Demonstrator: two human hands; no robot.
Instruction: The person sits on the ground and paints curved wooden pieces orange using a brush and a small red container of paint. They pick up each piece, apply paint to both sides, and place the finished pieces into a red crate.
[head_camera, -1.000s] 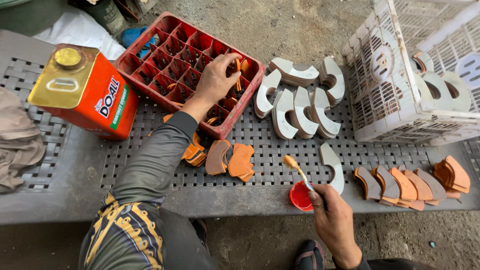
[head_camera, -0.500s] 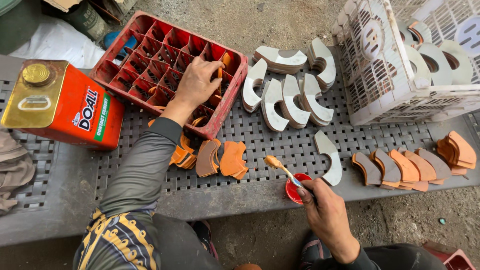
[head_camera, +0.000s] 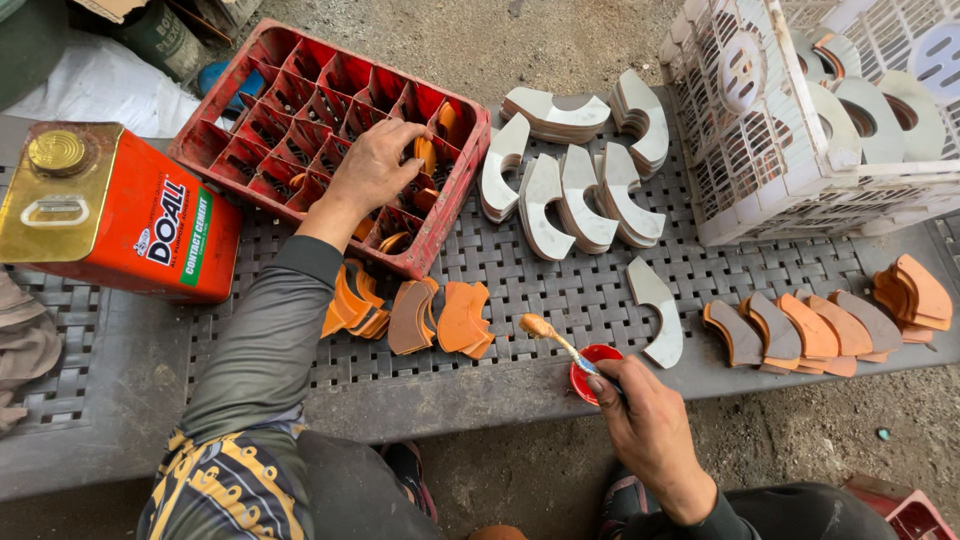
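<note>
My left hand (head_camera: 375, 170) reaches into the red divided crate (head_camera: 270, 90), its fingers on an orange curved piece (head_camera: 427, 152) in one compartment. My right hand (head_camera: 645, 425) holds a small brush (head_camera: 548, 333) whose tip is loaded with tan glue, above a small red cup (head_camera: 590, 368) at the table's near edge. Orange and brown curved pieces (head_camera: 440, 318) lie in short stacks between my hands. A single grey curved piece (head_camera: 660, 310) lies just right of the brush.
A red and gold metal can (head_camera: 110, 215) stands at the left. Grey curved pieces (head_camera: 575, 190) are stacked mid-table. A white plastic basket (head_camera: 820, 130) holds more at the right. A row of brown and orange pieces (head_camera: 810, 330) lies along the right. The table (head_camera: 560, 280) is perforated grey plastic.
My left hand stays in the crate, its fingers shifted onto an orange piece. My right hand keeps the brush by the red cup; the view has shifted slightly.
</note>
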